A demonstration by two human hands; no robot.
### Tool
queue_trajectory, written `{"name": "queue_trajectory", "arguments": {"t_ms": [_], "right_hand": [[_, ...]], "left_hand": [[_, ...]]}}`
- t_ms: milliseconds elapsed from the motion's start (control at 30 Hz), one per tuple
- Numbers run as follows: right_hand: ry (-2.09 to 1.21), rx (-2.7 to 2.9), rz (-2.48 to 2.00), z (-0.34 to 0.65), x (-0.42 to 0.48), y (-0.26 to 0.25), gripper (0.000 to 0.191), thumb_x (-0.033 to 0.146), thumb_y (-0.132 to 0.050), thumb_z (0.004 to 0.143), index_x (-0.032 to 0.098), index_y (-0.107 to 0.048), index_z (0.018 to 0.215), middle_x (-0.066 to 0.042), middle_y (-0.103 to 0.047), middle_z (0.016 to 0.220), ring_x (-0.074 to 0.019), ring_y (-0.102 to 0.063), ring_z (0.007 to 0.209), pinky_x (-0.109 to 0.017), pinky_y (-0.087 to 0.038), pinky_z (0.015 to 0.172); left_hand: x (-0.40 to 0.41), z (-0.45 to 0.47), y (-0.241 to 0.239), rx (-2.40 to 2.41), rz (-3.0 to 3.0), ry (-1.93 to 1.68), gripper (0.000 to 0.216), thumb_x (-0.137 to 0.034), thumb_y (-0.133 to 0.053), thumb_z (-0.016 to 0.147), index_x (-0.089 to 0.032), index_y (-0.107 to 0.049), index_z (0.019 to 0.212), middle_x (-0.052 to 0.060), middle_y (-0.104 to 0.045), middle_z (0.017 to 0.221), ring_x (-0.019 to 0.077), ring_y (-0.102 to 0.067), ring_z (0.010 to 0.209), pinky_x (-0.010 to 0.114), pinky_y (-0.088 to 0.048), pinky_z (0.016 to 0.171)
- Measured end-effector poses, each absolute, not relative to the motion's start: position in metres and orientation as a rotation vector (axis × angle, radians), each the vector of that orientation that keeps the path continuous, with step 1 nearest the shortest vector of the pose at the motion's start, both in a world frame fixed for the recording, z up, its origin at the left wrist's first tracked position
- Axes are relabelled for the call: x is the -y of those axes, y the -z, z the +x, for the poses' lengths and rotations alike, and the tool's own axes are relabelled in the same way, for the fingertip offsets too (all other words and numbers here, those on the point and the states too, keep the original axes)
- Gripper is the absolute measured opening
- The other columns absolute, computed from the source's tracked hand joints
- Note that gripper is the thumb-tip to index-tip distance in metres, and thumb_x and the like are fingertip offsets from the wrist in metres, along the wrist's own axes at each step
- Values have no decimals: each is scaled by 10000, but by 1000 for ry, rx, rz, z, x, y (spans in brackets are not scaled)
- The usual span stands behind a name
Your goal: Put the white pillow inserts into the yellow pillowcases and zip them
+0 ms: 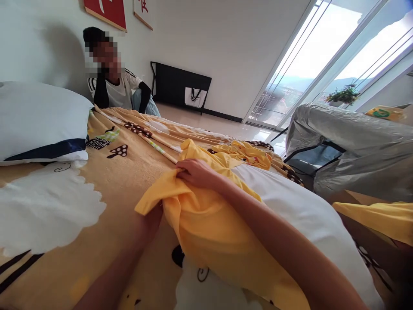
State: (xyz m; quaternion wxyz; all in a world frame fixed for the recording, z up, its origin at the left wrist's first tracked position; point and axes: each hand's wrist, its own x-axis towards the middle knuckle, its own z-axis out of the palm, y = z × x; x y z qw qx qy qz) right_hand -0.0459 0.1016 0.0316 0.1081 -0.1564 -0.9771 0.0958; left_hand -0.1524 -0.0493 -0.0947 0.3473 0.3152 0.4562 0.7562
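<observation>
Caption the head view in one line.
Right hand grips yellow pillowcase over white pillow; left hand underneath.

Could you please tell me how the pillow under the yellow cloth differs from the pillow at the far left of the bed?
The white pillow under the yellow pillowcase is partly covered by the cloth; the white pillow with the dark blue stripe lies bare. The right hand grips the cloth over the first, and the left hand reaches under it; no hand touches the striped one. The first shows plain white; the other has a dark band. Both rest on the orange cartoon bedspread.
</observation>
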Motion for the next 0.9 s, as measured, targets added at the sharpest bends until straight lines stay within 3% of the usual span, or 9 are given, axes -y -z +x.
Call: {"name": "queue_trajectory", "arguments": {"t_ms": [67,133,200,267,333,400,633,767,900], "right_hand": [[-215,2759,-541,-44,-103,-37,129,231,-534,873,178,-590,770,-16,-620,785,-145,-523,755,-237,-305,654],[-151,2682,-565,-43,-101,-41,141,223,-527,875,175,-590,759,-21,-619,778,-145,-518,752,-238,-305,666],[-96,2658,-574,-44,-96,-42,146,218,-521,878,175,-595,759,-22,-620,772,-146,-516,746,-239,-307,678],[-70,2671,-572,-44,-91,-42,133,204,-517,875,177,-605,780,-22,-626,783,-147,-520,756,-238,-309,691],[-75,2684,-574,-43,-90,-44,134,196,-509,874,183,-614,791,-18,-630,797,-145,-524,761,-235,-306,679],[-101,2675,-585,-40,-92,-50,145,196,-501,875,188,-621,793,-12,-632,804,-143,-527,764,-232,-302,663],[-100,2466,-681,-32,-108,-75,154,231,-512,875,186,-628,785,-15,-631,798,-162,-514,776,-250,-324,699],[-73,2418,-705,-35,-99,-76,179,212,-485,881,190,-613,758,-23,-626,769,-193,-491,836,-275,-332,740],[-118,2425,-658,-28,-86,-78,166,192,-474,873,200,-581,746,-15,-602,740,-198,-483,838,-288,-342,767]], "left_hand": [[56,-147,96,-1020,1028,-2068,332,-499,-480,857,-191,-577,777,9,-537,671,126,-508,616,257,-438,569],[63,-138,97,-1048,1385,-2092,336,-525,-512,831,-198,-585,853,19,-541,690,130,-491,614,251,-403,542],[67,-125,94,-1387,1629,-1973,367,-500,-624,772,-188,-567,956,24,-559,741,130,-494,623,245,-405,540],[69,-113,89,-1756,1658,-1835,271,-395,-660,775,-181,-555,904,-3,-533,683,114,-475,574,230,-393,519],[70,-107,88,-1920,1660,-1783,147,-299,-594,836,-178,-543,768,-26,-478,590,102,-453,529,218,-366,500],[74,-107,93,-1889,1703,-1767,177,-266,-515,882,-172,-566,742,-21,-489,572,105,-464,525,223,-374,513],[103,-108,104,-1961,1399,-1536,445,-504,-424,878,-212,-447,543,1,-399,482,147,-394,452,292,-308,457],[89,-93,87,-1778,1489,-1204,448,-561,-381,873,-217,-555,644,38,-536,566,188,-503,540,321,-390,551],[61,-104,91,-1682,1403,-1142,500,-612,-355,849,-204,-529,619,74,-600,612,212,-534,574,316,-381,538]]}}
